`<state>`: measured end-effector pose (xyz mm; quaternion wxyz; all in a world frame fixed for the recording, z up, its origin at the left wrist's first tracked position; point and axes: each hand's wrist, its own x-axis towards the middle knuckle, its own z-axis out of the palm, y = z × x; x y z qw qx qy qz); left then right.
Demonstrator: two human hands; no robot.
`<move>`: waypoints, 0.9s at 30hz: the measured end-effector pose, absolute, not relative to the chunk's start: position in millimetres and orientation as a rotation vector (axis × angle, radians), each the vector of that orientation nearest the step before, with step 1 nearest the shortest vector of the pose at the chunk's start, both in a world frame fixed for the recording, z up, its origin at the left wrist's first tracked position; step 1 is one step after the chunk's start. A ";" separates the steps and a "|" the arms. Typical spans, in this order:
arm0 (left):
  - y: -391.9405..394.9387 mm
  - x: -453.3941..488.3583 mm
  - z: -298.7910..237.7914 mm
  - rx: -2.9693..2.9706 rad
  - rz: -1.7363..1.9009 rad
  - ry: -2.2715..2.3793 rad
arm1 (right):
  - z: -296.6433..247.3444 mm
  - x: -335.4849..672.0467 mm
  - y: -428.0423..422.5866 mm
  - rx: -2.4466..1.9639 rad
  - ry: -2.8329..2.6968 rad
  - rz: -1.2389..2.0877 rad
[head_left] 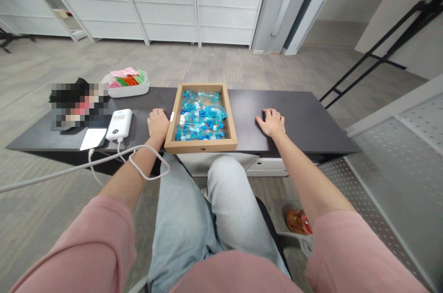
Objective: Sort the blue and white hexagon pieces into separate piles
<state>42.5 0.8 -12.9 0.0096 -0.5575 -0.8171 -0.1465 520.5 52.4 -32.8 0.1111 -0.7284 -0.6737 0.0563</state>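
In the head view, a shallow cardboard tray (201,146) sits at twelve o'clock, dead ahead of the person, at the near edge of the dark table (304,117). Centred over the knees, it seems placed for both arms to reach it equally. It holds a loose jumble of clear and blue plastic pieces (202,120), tangled together and filling most of its floor; single shapes are too small to tell apart. The left hand (158,123) lies palm-down on the table at nine o'clock of the tray, just beside its left wall, fingers relaxed and grasping nothing; whether it touches the cardboard cannot be told. The right hand (272,122) rests flat at three o'clock of the tray, a little apart from it, fingers spread and likewise empty. At nine o'clock of the left hand lies a white power bank (119,124), and its cable (145,164) loops over the left forearm, probably just slack. A white card (92,138) lies beside it. At ten o'clock of the tray, a white dish (128,90) holds coloured packets (126,78).
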 end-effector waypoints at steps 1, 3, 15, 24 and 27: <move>0.6 42.3 -13.2 -1.740 -0.458 -2.547 | -32.8 520.9 55.6 -2.135 -1.985 0.172; 0.4 42.0 -13.5 -1.737 -0.460 -2.542 | -33.0 522.2 63.0 -2.121 -1.990 0.177; -0.9 42.8 -9.2 -1.760 -0.451 -2.575 | -38.8 528.7 80.3 -2.095 -1.941 0.161; -0.9 43.7 -9.9 -1.752 -0.440 -2.597 | -39.6 532.3 75.0 -2.005 -1.967 0.174; 0.7 43.0 -11.4 -1.737 -0.452 -2.590 | -39.1 529.4 76.1 -1.811 -1.984 0.283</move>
